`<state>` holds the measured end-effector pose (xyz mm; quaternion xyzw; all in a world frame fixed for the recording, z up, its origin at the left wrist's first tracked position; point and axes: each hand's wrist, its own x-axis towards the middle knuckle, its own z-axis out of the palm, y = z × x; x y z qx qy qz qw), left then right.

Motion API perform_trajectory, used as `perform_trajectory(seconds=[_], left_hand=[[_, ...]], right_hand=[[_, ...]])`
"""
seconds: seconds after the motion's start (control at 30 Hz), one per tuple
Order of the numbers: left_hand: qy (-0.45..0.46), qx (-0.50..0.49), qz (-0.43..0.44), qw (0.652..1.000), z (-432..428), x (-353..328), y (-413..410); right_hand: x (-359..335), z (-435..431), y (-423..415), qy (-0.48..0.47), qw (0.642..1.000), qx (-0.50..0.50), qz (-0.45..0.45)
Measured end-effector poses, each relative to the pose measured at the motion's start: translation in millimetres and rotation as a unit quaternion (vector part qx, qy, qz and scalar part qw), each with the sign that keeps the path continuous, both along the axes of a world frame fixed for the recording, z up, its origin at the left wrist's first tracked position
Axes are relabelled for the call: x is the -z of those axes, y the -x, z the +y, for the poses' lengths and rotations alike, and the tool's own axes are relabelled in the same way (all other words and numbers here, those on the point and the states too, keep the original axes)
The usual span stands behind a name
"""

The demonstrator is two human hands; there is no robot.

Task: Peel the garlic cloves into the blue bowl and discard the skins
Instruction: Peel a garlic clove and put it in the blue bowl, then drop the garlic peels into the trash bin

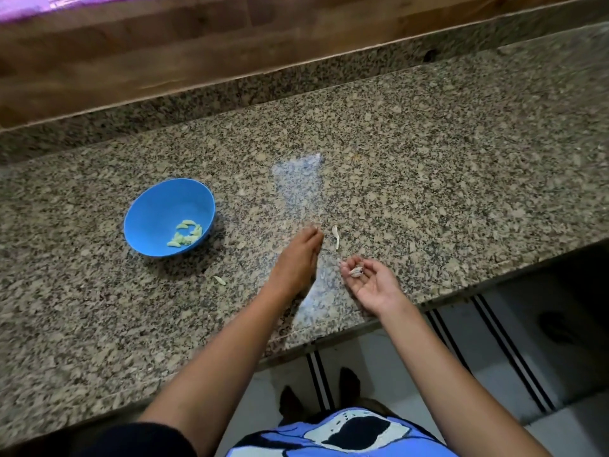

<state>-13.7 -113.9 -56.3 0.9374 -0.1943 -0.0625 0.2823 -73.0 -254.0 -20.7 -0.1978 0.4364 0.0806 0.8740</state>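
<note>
A blue bowl (155,212) stands on the granite counter at the left, with several peeled pale-green garlic cloves (186,233) in it. My left hand (298,262) lies flat on the counter with straight fingers, its edge down, right of the bowl. My right hand (370,281) is palm up beside it, its fingers loosely curled round a small heap of papery garlic skins (355,272). A loose strip of skin (335,235) lies on the counter just beyond both hands. One small clove or scrap (219,280) lies between the bowl and my left forearm.
The granite counter (428,179) runs to a wooden back ledge (164,54). Its front edge (461,285) passes just under my right wrist, with tiled floor and striped trim below. A bright glare patch lies on the stone around my hands.
</note>
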Motion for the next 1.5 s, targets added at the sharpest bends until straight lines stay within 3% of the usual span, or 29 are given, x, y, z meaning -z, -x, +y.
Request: perform_trajectory(seconds=[0.13,0.27,0.33,0.4,0.43,0.47,0.53,0.57,0.63,0.77,0.87,1.0,1.13,1.27,1.4,1.5], left_hand=[[-0.039,0.123,-0.143,0.981,28.7,10.8,39.5],[-0.072,0.137,-0.181,0.971,51.8,8.7,52.0],[-0.067,0.029,-0.143,0.987,59.3,4.7,54.7],[0.043,-0.194,-0.042,0.979,72.1,-6.5,61.9],[0.141,-0.317,0.031,0.937,82.7,-14.5,65.7],[0.264,-0.414,0.105,0.865,96.0,-22.8,70.6],[0.495,-0.514,0.191,0.674,135.7,-33.7,90.1],[0.565,-0.533,0.190,0.600,156.6,-35.3,105.1],[0.624,-0.569,0.149,0.514,196.1,-37.5,145.9],[0.672,-0.627,0.041,0.392,264.5,-37.0,238.5],[0.669,-0.666,-0.036,0.328,321.2,-30.6,317.2],[0.669,-0.693,-0.078,0.257,397.0,-10.3,421.0],[0.676,-0.699,-0.095,0.213,442.3,1.1,486.6],[0.690,-0.698,-0.100,0.163,479.0,15.2,526.6],[0.699,-0.693,-0.114,0.133,512.0,34.6,541.5],[0.693,-0.698,-0.138,0.117,535.6,51.7,542.8]], right_hand=[[-3.5,3.4,-0.7,0.016,1.000,-0.007,0.003],[-9.3,24.9,-7.2,0.016,0.998,-0.053,0.005],[-10.1,41.9,-10.7,0.011,0.995,-0.095,0.006],[-10.1,64.2,-13.0,0.009,0.988,-0.154,-0.001],[-9.3,78.1,-13.3,0.006,0.983,-0.183,-0.003],[-9.4,91.7,-12.0,0.001,0.978,-0.208,-0.005],[-9.4,128.5,-6.9,-0.008,0.963,-0.268,-0.010],[-10.4,149.7,-1.8,-0.013,0.953,-0.304,-0.015],[-11.5,197.1,15.6,-0.024,0.921,-0.388,-0.033],[-4.5,302.5,79.4,-0.079,0.844,-0.529,-0.051],[4.3,383.2,142.4,-0.086,0.782,-0.615,-0.047],[21.5,477.3,227.1,-0.096,0.745,-0.660,-0.018],[33.9,538.1,281.3,-0.056,0.721,-0.691,0.005],[53.1,566.9,305.3,-0.020,0.726,-0.687,0.008],[71.1,591.8,314.6,0.029,0.717,-0.697,0.004],[79.3,611.0,326.2,0.063,0.680,-0.730,-0.024]])
